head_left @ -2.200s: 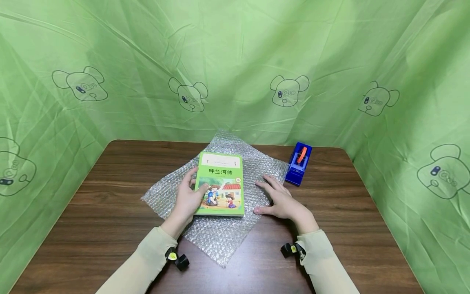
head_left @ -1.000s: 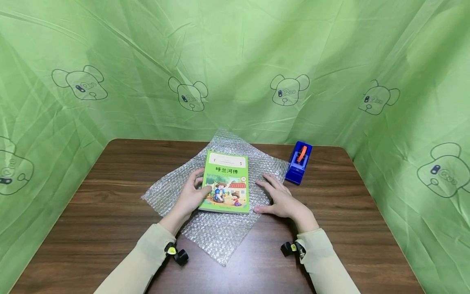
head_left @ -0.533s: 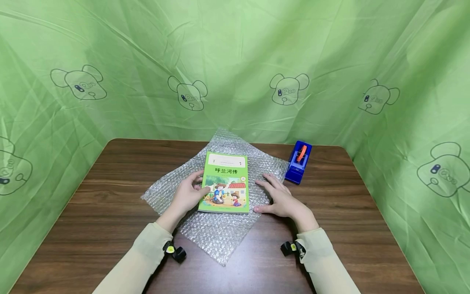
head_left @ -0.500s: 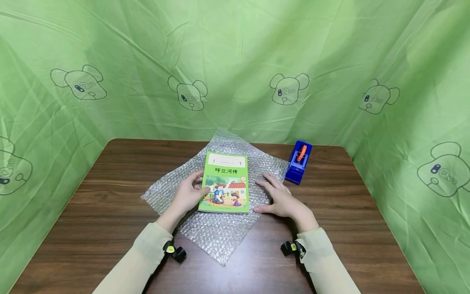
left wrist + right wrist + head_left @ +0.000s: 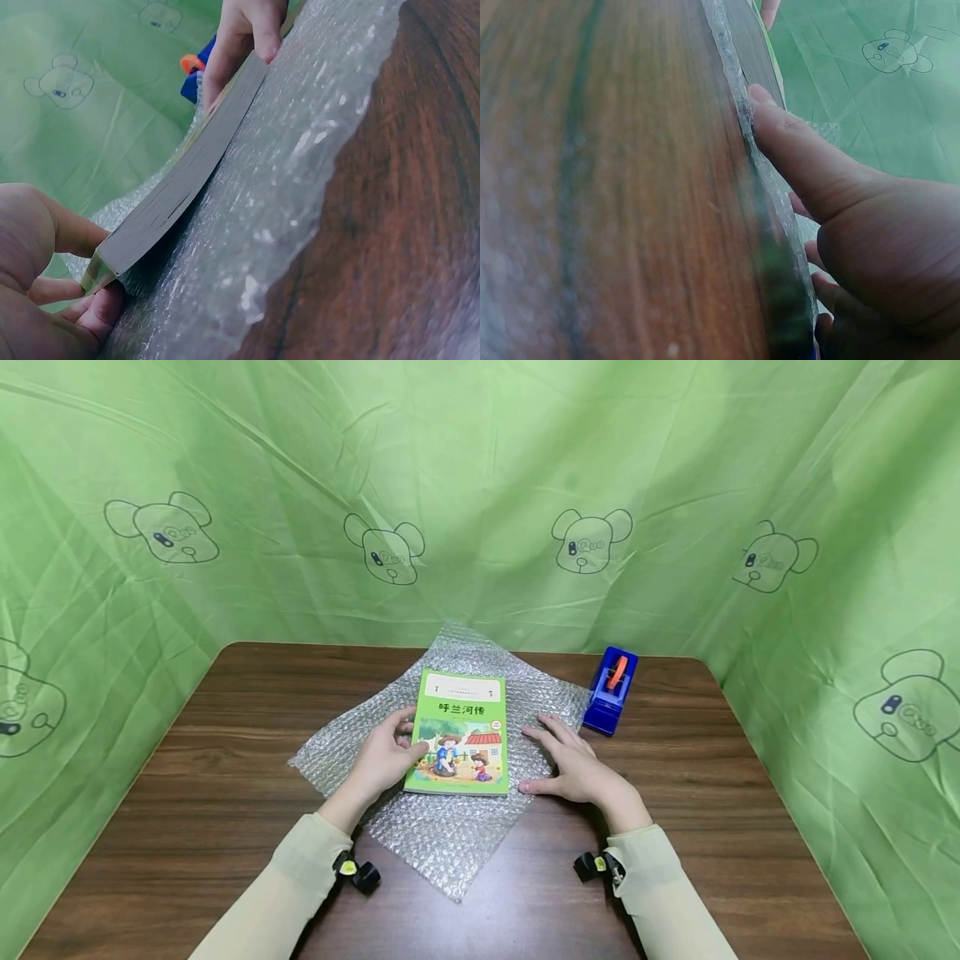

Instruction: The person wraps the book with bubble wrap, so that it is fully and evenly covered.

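A green picture-covered book [image 5: 461, 735] lies face up, near the middle of a sheet of bubble wrap [image 5: 450, 843]. My left hand [image 5: 381, 758] grips its left side, thumb on the cover edge. In the left wrist view, the fingers [image 5: 75, 229] of that hand pinch the spine corner, and the grey page edges [image 5: 184, 176] face the camera. Just right of the book, my right hand [image 5: 573, 770] rests on the bubble wrap with fingers spread. The right wrist view shows its thumb [image 5: 795, 142] pressing near the sheet's edge, close to the book's pages.
A blue tape dispenser [image 5: 611, 692] with an orange roll stands at the back right, touching the wrap's right corner. The wood-grain table [image 5: 720, 793] extends on both sides. Green printed cloth [image 5: 480, 460] walls off the back and the sides.
Since the earliest frame, my left hand has shifted the book slightly right and set it lower on the wrap. Over the last half second almost nothing moves; the right hand stays in place.
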Demonstrator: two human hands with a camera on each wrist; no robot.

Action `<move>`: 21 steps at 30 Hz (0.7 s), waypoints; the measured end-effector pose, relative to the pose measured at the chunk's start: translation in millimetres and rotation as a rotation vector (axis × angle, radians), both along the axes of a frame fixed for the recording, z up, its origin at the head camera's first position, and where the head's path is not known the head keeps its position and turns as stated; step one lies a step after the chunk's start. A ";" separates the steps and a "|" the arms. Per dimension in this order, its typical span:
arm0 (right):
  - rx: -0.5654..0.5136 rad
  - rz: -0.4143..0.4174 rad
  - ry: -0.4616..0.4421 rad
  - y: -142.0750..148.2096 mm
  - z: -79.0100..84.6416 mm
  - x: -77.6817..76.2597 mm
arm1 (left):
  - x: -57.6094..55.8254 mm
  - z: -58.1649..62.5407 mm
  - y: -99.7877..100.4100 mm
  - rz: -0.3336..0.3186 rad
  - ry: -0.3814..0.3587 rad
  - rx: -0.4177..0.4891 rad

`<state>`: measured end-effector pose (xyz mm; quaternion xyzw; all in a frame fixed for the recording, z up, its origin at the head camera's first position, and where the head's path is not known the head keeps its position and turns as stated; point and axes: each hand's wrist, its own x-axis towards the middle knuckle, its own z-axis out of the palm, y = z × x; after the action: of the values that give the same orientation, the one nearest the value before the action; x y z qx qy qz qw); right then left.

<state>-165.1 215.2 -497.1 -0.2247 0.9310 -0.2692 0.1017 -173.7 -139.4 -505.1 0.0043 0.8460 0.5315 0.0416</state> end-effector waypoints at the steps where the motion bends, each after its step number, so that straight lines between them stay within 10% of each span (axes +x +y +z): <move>1: -0.002 -0.001 -0.004 -0.3 0.2 0.1 | 0.4 0.5 0.1 -0.002 -0.001 0.001; 21: -0.025 0.010 0.017 0.8 -1.9 -0.3 | 1.2 1.7 -1.8 -0.050 0.065 -0.134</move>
<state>-165.4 216.0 -499.1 -0.2328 0.9272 -0.2785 0.0924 -172.5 -141.3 -503.3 0.0399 0.8803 0.4720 0.0275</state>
